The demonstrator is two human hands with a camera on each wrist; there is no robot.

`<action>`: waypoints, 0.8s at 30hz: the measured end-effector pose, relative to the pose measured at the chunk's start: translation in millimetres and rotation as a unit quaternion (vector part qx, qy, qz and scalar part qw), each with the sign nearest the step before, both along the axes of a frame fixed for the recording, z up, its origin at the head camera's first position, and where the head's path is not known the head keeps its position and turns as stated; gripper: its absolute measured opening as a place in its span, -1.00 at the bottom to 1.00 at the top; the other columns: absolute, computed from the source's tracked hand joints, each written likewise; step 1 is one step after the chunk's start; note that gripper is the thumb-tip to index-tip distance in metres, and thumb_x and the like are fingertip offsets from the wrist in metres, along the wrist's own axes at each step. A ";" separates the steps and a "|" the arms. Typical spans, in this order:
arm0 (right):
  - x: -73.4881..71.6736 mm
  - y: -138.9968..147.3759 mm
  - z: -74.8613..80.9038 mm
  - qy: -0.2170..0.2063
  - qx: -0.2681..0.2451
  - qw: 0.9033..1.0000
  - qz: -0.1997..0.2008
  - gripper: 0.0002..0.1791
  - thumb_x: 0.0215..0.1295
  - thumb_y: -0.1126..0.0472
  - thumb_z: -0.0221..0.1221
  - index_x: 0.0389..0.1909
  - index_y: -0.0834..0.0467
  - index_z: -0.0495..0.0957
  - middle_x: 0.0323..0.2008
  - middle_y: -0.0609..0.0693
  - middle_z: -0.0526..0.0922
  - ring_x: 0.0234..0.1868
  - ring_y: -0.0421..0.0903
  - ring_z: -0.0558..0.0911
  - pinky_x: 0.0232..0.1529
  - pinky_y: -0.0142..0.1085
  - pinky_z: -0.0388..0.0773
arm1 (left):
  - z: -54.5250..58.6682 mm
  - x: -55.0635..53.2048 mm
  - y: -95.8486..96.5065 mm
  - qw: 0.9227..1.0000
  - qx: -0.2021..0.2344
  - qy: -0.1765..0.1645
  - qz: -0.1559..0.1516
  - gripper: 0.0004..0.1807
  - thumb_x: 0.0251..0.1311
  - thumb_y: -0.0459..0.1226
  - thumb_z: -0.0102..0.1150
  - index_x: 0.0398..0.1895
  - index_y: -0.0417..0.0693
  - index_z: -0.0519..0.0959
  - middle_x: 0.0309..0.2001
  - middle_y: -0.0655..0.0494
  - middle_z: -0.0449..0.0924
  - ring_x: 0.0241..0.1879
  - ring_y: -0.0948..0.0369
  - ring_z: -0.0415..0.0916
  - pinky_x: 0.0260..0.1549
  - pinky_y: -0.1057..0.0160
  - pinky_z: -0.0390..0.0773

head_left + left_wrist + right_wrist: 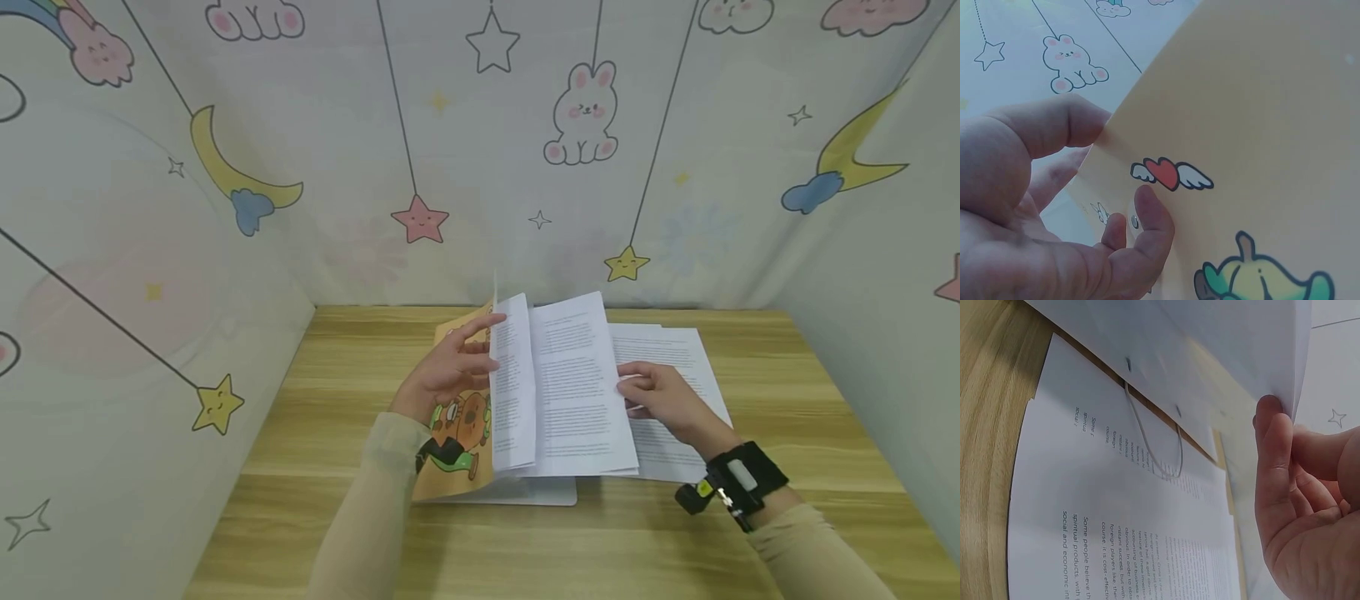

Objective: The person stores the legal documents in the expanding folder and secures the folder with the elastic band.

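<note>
A folder with an orange cartoon cover (474, 421) stands partly open, its cover raised at the left. At the upper edge of that cover, my left hand (450, 362) holds on with curled fingers; the left wrist view shows the cover (1260, 125) and a winged heart beside the fingertips. My right hand (663, 396) pinches the right edge of the upright printed sheets (573, 383). Beneath them lie more printed sheets (675, 450). In the right wrist view, a thin pale fastener strip (1180, 447) loops out of two holes in the lifted sheets.
The wooden table (315, 533) ends at a back wall hung with patterned cloth (480, 150). Cloth walls also stand at the left and right. A white panel (540, 492) of the folder lies flat under the sheets at the front.
</note>
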State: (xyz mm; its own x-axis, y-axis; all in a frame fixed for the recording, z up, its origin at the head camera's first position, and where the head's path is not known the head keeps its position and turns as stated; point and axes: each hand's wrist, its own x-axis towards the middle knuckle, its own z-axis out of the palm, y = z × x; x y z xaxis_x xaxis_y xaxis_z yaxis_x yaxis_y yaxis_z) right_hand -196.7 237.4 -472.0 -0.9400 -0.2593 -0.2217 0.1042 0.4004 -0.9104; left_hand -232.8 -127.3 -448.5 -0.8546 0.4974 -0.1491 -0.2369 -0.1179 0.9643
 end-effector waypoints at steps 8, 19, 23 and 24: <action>-2.0 -7.4 -2.0 -0.002 0.003 1.000 -0.012 -0.49 0.55 0.24 0.19 0.38 0.41 0.42 -0.05 0.20 0.76 -0.19 -0.09 0.71 -0.14 -0.27 0.72 | 0.3 0.6 -0.1 1.000 -0.002 0.000 0.001 -0.13 0.34 -0.57 0.10 0.67 0.16 0.19 0.41 -0.43 0.21 0.22 -0.21 0.39 -0.02 0.03 0.61; -3.9 -14.6 -2.7 0.002 0.005 1.000 -0.023 -0.51 0.52 0.24 0.23 0.36 0.37 0.47 -0.08 0.17 0.75 -0.21 -0.09 0.69 -0.15 -0.27 0.72 | 0.5 1.1 -0.2 1.000 -0.002 0.002 0.001 -0.13 0.35 -0.56 0.10 0.67 0.17 0.19 0.42 -0.43 0.22 0.22 -0.21 0.38 -0.04 0.05 0.60; -4.8 -17.0 -4.3 0.002 -0.004 1.000 -0.025 -0.51 0.50 0.25 0.25 0.35 0.36 0.48 -0.12 0.14 0.75 -0.22 -0.10 0.70 -0.16 -0.26 0.72 | -0.3 0.4 -0.3 1.000 -0.002 0.001 0.001 -0.13 0.35 -0.57 0.10 0.67 0.17 0.18 0.42 -0.42 0.22 0.22 -0.21 0.38 -0.03 0.03 0.59; -4.9 -17.7 -4.6 0.002 -0.007 1.000 -0.025 -0.52 0.50 0.26 0.25 0.34 0.36 0.48 -0.13 0.13 0.75 -0.23 -0.11 0.70 -0.17 -0.27 0.72 | -0.3 0.4 -0.2 1.000 -0.002 0.000 0.000 -0.12 0.35 -0.57 0.10 0.67 0.17 0.18 0.42 -0.41 0.22 0.22 -0.21 0.38 -0.03 0.03 0.59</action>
